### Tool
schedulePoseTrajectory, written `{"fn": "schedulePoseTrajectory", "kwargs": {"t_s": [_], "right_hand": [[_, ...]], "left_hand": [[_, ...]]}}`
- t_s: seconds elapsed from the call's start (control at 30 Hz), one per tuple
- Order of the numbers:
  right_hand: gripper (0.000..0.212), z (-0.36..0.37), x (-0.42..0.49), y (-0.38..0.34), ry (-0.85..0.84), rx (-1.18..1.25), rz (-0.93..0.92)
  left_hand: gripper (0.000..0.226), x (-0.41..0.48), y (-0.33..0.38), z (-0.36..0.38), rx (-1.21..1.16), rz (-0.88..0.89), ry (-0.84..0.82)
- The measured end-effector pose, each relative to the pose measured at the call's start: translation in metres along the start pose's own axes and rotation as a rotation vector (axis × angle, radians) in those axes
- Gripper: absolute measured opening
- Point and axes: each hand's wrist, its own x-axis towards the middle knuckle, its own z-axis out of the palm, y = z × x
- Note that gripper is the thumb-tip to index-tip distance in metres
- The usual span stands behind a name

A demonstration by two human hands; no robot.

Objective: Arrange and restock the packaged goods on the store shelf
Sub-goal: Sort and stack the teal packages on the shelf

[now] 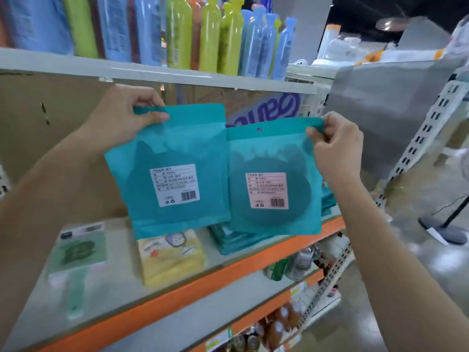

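Head view, looking slightly down at my two hands raised in front of a store shelf. My left hand [127, 118] pinches the top strip of the first teal pouch [175, 148]. My right hand [335, 146] pinches the top corner of the second teal pouch [274, 153]. The hands are apart, each clamped on its own pouch. Both pouches hang in the air over the right part of the middle shelf [253, 260], above a flat stack of teal pouches [225, 240] lying near its orange front edge.

Each pouch dangles from a small pinch on what looks like smooth film, so I judge either could slip or swing loose. The stack sits close to the front edge, and a pouch laid down carelessly might push it off. The labels differ in colour, so I could mix two variants in one pile.

The pouches are flat, square and teal. A dark round shape shows through each. The first carries a white barcode label, the second a pink one and a small hang hole near its top.
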Motion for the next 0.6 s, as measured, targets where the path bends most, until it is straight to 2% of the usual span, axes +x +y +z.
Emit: {"fn": "schedulePoseTrajectory", "kwargs": {"t_s": [0.07, 0.2, 0.43, 0.6], "right_hand": [[0.008, -0.015, 0.013, 0.026, 0.016, 0.009, 0.019], [0.011, -0.032, 0.038, 0.071, 0.05, 0.0, 0.039], [0.008, -0.042, 0.083, 0.144, 0.103, 0.07, 0.055], [0.008, -0.036, 0.12, 0.181, 0.077, 0.106, 0.038]], "left_hand": [[0.027, 0.009, 0.015, 0.024, -0.052, -0.023, -0.011], [0.023, 0.035, 0.04, 0.066, -0.082, -0.042, -0.052], [0.01, 0.088, 0.034, 0.137, -0.416, -0.246, -0.181], [0.006, 0.123, -0.005, 0.191, -0.305, -0.391, -0.218]]}}
